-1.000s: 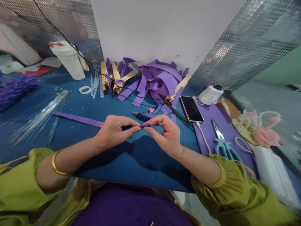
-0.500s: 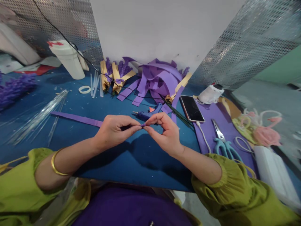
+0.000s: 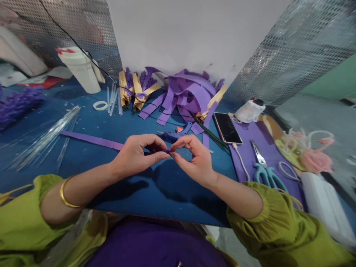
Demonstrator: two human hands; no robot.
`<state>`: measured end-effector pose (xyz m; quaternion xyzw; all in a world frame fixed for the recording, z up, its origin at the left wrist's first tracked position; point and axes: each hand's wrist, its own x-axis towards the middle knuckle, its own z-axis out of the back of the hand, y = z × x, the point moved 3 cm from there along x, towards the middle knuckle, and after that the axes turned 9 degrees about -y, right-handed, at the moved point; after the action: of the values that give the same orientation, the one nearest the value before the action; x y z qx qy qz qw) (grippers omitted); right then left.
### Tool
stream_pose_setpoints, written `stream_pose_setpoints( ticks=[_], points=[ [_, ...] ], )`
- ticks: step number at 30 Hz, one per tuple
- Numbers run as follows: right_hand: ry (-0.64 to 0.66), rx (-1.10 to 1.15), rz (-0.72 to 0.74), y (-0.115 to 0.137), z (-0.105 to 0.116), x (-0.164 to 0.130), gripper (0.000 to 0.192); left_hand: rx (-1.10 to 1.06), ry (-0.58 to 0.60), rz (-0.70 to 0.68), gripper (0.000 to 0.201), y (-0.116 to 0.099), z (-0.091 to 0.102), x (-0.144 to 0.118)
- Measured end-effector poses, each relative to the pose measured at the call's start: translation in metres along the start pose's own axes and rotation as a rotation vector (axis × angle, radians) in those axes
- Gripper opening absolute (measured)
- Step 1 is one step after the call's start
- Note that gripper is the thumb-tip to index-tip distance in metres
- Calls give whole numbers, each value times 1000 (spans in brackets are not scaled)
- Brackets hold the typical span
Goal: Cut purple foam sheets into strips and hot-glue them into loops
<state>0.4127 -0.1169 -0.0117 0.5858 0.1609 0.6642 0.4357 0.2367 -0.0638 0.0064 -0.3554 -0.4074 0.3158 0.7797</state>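
Left hand (image 3: 136,155) and right hand (image 3: 191,157) pinch purple strip (image 3: 91,140) end; loose grip risks unrolling; glue gun (image 3: 174,135) just beyond.

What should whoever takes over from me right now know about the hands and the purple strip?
Left hand: fingers pinched on the near end of the purple strip, above the blue table.
Right hand: fingertips pinched on the same end, meeting the left hand's.
The strip's end is rolled into a small tight bit between the fingertips; the rest lies flat on the table, running off to the left.
Glue gun lies just beyond the hands; scissors and phone to the right; pile of cut purple strips at the back.
Done: only the tip is rolled. Left: nearly the whole strip is unrolled.
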Motion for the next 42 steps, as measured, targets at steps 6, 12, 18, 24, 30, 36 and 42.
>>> stream_pose_setpoints(
  ticks=[6, 12, 18, 24, 30, 36, 42],
  points=[
    [17, -64, 76, 4, -1, -2, 18, -21, 15, 4, 10, -4, -1, 0],
    [16, -36, 30, 4, -2, -1, 18, -4, -24, -121, 4, -5, 0, 0],
    [-1, 98, -148, 0, -2, 2, 18, 248, -138, -505, 8, -5, 4, -3],
    [40, 129, -166, 0, -5, 2, 19, 514, -123, -690, 8, -6, 6, -4],
    [-4, 168, -237, -4, -4, 5, 20, 627, -97, -620, 12, -10, 15, -2],
    [-37, 140, -228, -4, -3, 5, 19, 504, -361, -489, 10, -11, 25, -2],
    [-19, 41, -149, -1, -1, 3, 17, 367, -285, -391, 36, -6, 20, 3]
  ],
)
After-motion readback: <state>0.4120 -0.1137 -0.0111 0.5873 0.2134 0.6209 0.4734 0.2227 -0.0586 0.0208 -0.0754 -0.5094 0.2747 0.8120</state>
